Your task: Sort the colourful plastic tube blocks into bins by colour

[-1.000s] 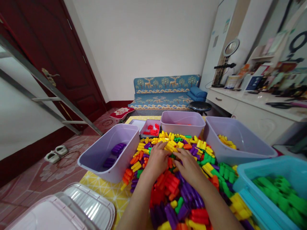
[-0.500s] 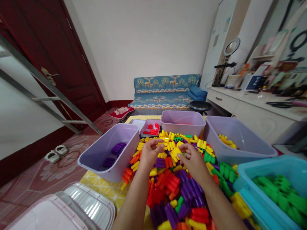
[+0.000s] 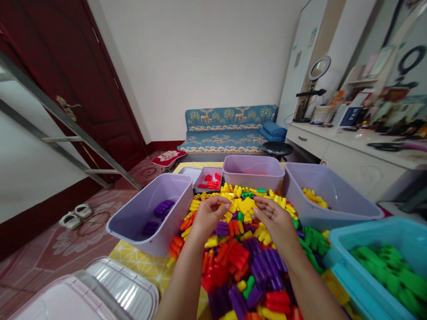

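My left hand [image 3: 211,216] hovers over a heap of plastic building blocks, its fingers curved and the thumb a little apart from them. Nothing shows in its grasp. Across from it, my right hand [image 3: 272,216] has its fingers loosely spread, with the thumb below. A bright yellow block [image 3: 247,206] lies between the two hands, closest to the right fingertips; whether they touch it is hard to make out. Beneath are purple blocks [image 3: 267,266], red blocks [image 3: 237,253] and more yellow blocks [image 3: 263,233], partly hidden by my forearms.
A lilac bin [image 3: 120,218] at left holds purple blocks. Behind the heap are a small tray [image 3: 200,180] with red blocks and another lilac bin [image 3: 253,178]. To the right are a lilac bin [image 3: 350,202] with yellow blocks and a turquoise bin [image 3: 347,235] with green ones. Clear lids [image 3: 126,284] lie front left.
The right hand's fingers have spread and drawn slightly back from the yellow block they were at. The left hand has barely moved.
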Available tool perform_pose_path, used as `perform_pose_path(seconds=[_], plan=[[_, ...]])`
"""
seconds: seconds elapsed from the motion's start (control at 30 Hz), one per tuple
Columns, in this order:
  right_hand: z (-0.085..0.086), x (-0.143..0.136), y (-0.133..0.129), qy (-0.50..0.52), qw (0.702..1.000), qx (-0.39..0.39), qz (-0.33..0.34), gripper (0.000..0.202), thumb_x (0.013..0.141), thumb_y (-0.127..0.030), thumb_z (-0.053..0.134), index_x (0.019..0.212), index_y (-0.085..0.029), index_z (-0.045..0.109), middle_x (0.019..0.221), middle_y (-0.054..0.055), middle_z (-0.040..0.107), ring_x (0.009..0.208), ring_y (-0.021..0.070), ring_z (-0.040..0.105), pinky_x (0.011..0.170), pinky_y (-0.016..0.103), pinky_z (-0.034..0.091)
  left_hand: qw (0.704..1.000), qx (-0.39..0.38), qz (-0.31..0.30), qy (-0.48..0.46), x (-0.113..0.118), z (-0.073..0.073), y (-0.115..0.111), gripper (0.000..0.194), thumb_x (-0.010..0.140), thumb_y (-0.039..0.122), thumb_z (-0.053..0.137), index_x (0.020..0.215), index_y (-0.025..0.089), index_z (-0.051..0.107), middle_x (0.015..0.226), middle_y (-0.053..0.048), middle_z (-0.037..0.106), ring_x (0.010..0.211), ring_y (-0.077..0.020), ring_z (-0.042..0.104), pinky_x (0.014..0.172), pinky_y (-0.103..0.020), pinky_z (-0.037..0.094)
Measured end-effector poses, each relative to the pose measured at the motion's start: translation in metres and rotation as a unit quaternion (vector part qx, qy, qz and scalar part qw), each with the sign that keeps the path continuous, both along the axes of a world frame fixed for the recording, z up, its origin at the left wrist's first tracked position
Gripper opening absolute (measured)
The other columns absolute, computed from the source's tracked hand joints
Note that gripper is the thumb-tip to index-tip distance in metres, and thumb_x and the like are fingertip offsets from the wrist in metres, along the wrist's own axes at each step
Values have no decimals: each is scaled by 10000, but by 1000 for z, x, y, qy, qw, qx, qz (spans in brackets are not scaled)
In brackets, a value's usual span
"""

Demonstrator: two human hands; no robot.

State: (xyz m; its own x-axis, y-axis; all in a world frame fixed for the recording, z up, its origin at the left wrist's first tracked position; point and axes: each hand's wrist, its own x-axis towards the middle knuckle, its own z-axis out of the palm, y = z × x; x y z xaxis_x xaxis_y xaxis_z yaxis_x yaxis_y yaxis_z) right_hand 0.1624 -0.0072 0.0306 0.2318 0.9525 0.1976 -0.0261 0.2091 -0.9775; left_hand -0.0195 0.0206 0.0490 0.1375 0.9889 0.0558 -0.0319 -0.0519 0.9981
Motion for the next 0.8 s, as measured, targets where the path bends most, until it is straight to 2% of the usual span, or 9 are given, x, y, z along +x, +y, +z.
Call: perform_pose_path(seconds=[0.1, 0.2, 0.3, 0.37, 0.47, 0.6, 0.7, 0.8], plan=[[6, 10, 1, 109, 989, 26, -95, 402, 659, -319, 734, 1016, -159, 637, 842, 26, 673, 663, 123, 639, 629, 254, 534, 1000, 9, 5, -2, -1, 0, 0, 347, 605, 414, 738, 782, 127, 660, 660, -1, 602, 571, -88, 519, 519, -190, 445], [8, 27, 4, 237, 949, 93, -188, 321, 637, -228, 744, 937, -174, 641, 786, -23, 649, 652, 89, 630, 690, 244, 531, 1000, 19, 13, -3, -2, 0, 1, 337, 608, 405, 736, 776, 122, 664, 654, -3, 605, 568, -84, 513, 523, -183, 428], [8, 44, 6, 339, 905, 136, -217, 205, 622, -121, 709, 788, -175, 601, 808, -35, 637, 758, 80, 643, 797, 240, 517, 1000, 23, 16, 3, -2, 0, 2, 336, 610, 407, 731, 779, 123, 670, 653, -5, 611, 570, -87, 515, 527, -186, 417], [7, 53, 7, 360, 896, 138, -220, 174, 646, -89, 670, 769, -174, 581, 876, -15, 644, 861, 83, 642, 870, 242, 493, 1000, 22, 16, 8, -2, -1, 2, 338, 609, 410, 729, 781, 124, 674, 658, -9, 615, 576, -93, 520, 527, -190, 412], [8, 57, 6, 362, 893, 137, -228, 199, 684, -85, 642, 848, -184, 587, 976, 10, 643, 991, 95, 623, 948, 266, 458, 1000, 21, 18, 12, -2, -2, 2, 340, 609, 416, 724, 780, 126, 673, 661, -11, 616, 578, -96, 518, 527, -192, 405], [8, 50, 3, 362, 894, 126, -230, 249, 685, -144, 662, 914, -210, 591, 1009, 14, 653, 969, 106, 639, 920, 293, 476, 1000, 21, 16, 14, -1, -3, 2, 337, 613, 419, 717, 777, 127, 673, 665, -11, 618, 576, -94, 512, 535, -195, 408], [7, 44, 2, 319, 919, 96, -209, 293, 678, -227, 679, 965, -213, 623, 1025, 31, 670, 896, 117, 652, 797, 277, 514, 999, 29, 13, 32, -3, -5, 5, 326, 646, 416, 693, 794, 126, 680, 667, -17, 625, 572, -98, 519, 534, -196, 411], [6, 36, 2, 244, 954, 34, -173, 305, 641, -280, 704, 928, -184, 664, 919, 46, 696, 776, 133, 659, 650, 241, 509, 993, 67, 17, 96, -9, -11, 9, 290, 713, 384, 639, 829, 125, 698, 704, -40, 654, 588, -117, 544, 541, -206, 418]])
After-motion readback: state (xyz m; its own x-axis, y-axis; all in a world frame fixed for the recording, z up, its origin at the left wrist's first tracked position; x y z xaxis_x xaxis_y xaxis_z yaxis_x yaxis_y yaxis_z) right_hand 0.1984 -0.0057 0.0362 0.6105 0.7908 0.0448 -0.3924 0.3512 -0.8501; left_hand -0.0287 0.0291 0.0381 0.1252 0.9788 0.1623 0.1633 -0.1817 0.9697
